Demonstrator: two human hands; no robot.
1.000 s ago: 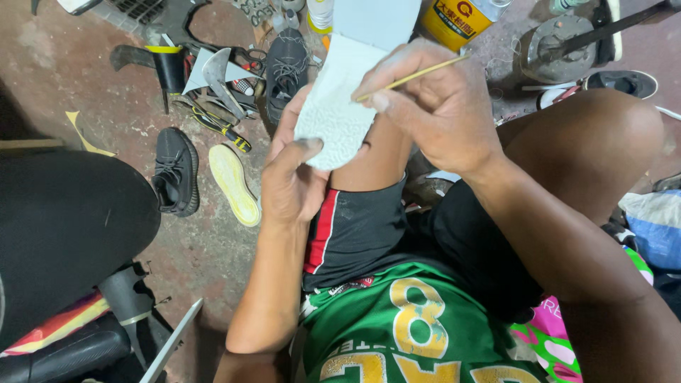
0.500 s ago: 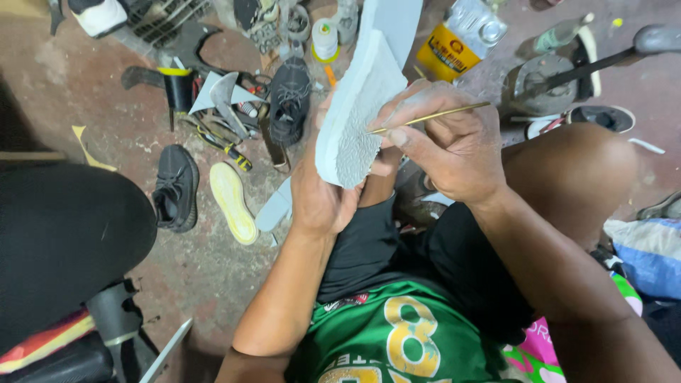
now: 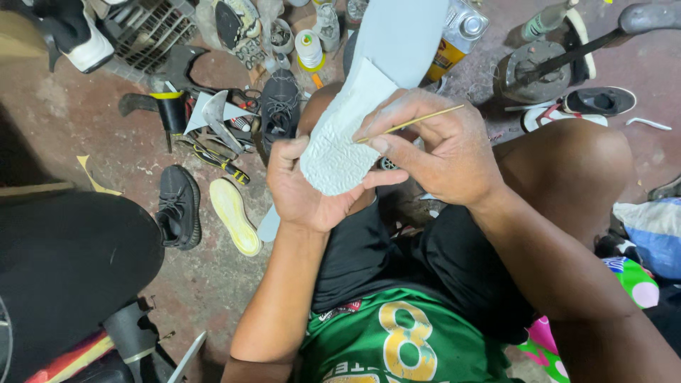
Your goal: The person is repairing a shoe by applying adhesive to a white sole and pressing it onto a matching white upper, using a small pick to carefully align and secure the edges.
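White shoe sole (image 3: 340,145) between left-hand fingers (image 3: 284,152), thin stick (image 3: 411,124) in right-hand fingers (image 3: 386,145).

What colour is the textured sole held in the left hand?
The sole is white to pale grey with a bumpy texture, seen best in the head view.

A single head-worn camera looks steeply down from just above the person's lap. It sits close to the hands, and the cluttered floor (image 3: 128,156) fills the frame's upper part.
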